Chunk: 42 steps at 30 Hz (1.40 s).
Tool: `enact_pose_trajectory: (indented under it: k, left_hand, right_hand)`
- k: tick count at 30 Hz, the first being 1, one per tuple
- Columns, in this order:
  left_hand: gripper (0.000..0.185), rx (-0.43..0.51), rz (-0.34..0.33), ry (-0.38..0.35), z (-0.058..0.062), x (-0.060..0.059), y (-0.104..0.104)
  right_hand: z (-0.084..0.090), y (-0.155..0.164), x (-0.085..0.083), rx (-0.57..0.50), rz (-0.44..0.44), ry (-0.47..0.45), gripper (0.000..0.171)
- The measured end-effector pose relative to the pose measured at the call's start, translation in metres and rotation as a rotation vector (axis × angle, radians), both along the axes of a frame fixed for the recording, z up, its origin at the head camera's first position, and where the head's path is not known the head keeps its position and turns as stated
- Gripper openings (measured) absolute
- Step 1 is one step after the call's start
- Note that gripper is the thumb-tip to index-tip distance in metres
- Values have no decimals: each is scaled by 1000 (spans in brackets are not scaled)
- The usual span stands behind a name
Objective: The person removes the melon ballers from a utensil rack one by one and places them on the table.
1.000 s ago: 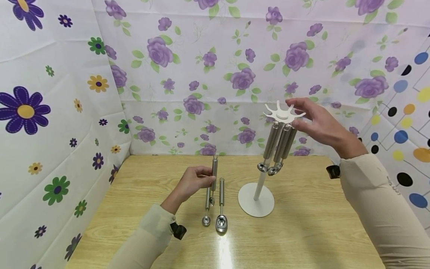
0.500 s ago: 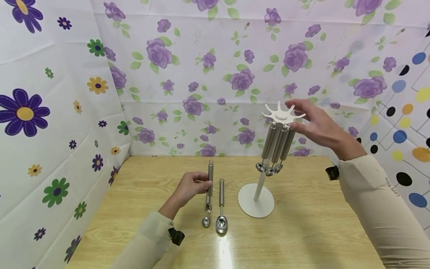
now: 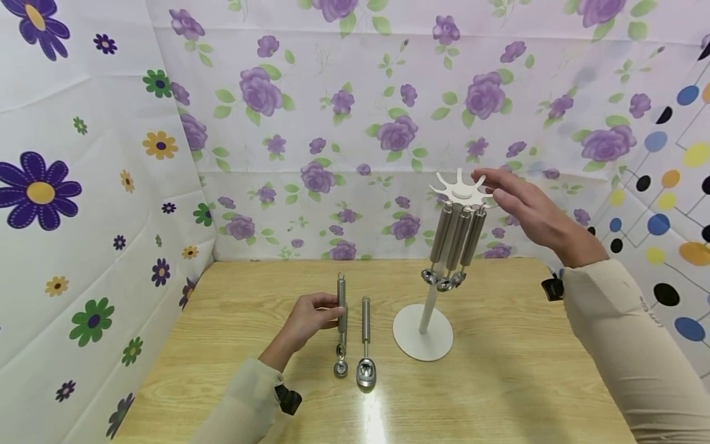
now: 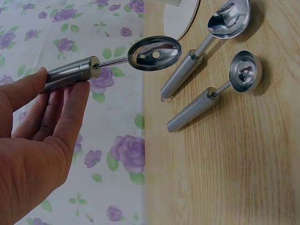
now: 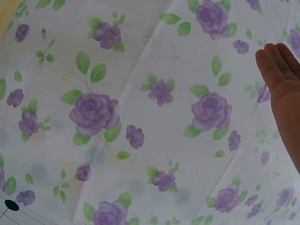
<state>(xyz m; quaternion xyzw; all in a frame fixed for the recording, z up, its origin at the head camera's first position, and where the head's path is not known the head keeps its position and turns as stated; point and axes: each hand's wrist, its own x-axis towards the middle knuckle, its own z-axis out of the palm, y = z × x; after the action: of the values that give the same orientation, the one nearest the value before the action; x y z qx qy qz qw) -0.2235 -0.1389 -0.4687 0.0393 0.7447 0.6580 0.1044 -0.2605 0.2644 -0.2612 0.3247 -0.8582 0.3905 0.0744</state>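
Left hand: left hand (image 3: 309,319) low over the near-centre table, thumb and fingers pinched round the handle of a steel scoop (image 3: 341,317); handle upright, bowl end down, just above the wood.
Left wrist view: the hand (image 4: 35,140) grips the held scoop (image 4: 112,61) by the handle, oval bowl clear of the fingers.
Lying scoops: two scoops on the table (image 3: 499,382) just right of the hand, the small round one (image 3: 340,368) and the larger one (image 3: 365,345); side by side, apart.
Stand: white stand (image 3: 424,330) right of centre, round base on the wood, three utensils (image 3: 457,243) hanging from the spoked top (image 3: 460,188).
Right hand: right hand (image 3: 529,209) raised beside the spoked top, fingers straight and spread, grasping nothing; fingertip contact cannot be told.
Room: purple-rose cloth wall (image 3: 333,123) behind; big-flower cloth left, dotted cloth right.
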Motion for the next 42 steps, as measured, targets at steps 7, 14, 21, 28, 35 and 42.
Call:
enact_pose_trajectory:
  k: [7,14,21,28,35,42]
  left_hand:
    - [25,-2,6,1,-6,1,-5]
    - [29,-16,13,-25,-13,4,-7]
    - [30,0,37,-47,-21,7,-7]
    - [32,9,20,-50,-24,6,-7]
    - [32,7,14,-51,-26,4,-7]
    - [34,12,6,-48,-27,5,-8]
  right_hand:
    - [-1,2,0,10,-25,-22,48]
    - [-1,1,1,-3,-69,-45,42]
    - [-1,-2,2,-23,-68,-40,35]
    - [8,-1,-1,21,-12,-77,59]
    - [17,-2,-1,112,-22,-156,63]
    - [16,-6,-2,87,-39,-146,59]
